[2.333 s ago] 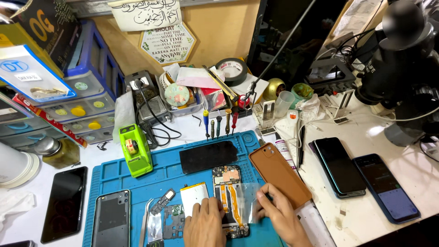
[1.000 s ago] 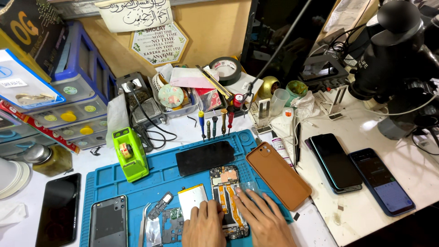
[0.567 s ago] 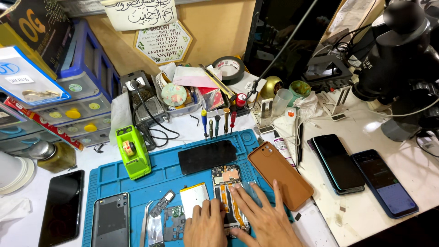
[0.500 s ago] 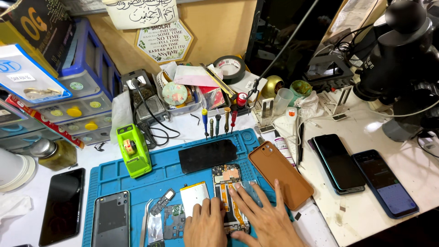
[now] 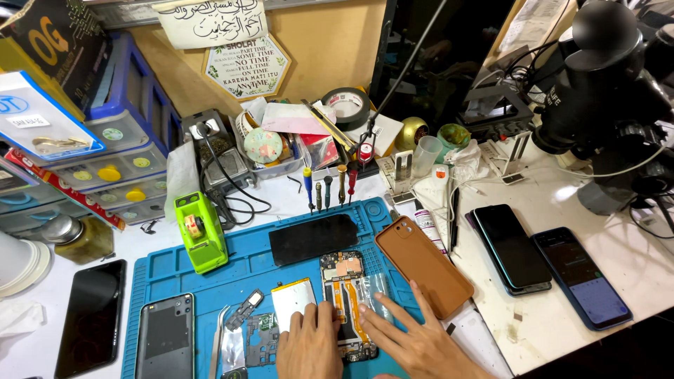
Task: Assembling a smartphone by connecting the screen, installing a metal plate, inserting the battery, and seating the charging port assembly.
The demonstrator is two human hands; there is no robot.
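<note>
Two open hands, left hand (image 5: 307, 345) and right hand (image 5: 414, 342), are pressing flat on the opened phone (image 5: 348, 302), its brown back cover (image 5: 423, 264) already lying removed alongside.

Mat: a blue work mat (image 5: 253, 256) lies at the table's front edge.
Tape dispenser: a lime-green one (image 5: 200, 232) stands near the mat's back left corner.
Screwdrivers: a row (image 5: 327, 188) stands along the mat's back edge.
Case: a brown phone case (image 5: 423, 264) overhangs the mat's right edge.
Phones: two dark phones (image 5: 512, 245) (image 5: 581, 276) lie toward the table's right edge.
Microscope: a black one (image 5: 604, 91) stands at the back right corner.
</note>
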